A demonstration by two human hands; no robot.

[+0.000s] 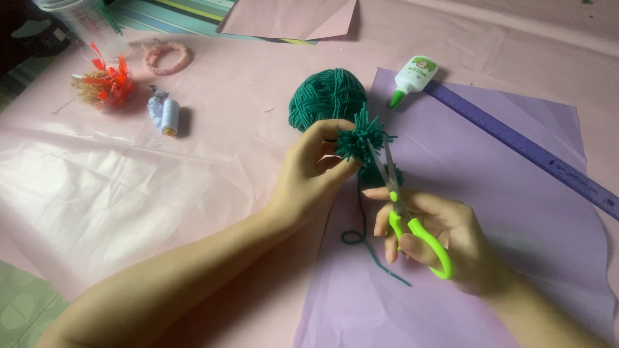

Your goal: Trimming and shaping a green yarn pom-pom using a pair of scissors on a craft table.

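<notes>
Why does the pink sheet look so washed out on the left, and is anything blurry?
Head view: light glares off the creased pink sheet, bleaching it nearly white; the left hand and its green pom-pom look slightly soft, as do the scissors in the right hand; short shadows fall beside the thread spool.

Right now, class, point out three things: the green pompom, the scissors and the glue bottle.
Green pompom point(362, 138), head view: on its fluffy middle.
Scissors point(420, 233), head view: on the lime-green handle.
Glue bottle point(414, 73), head view: on its white body.
</notes>
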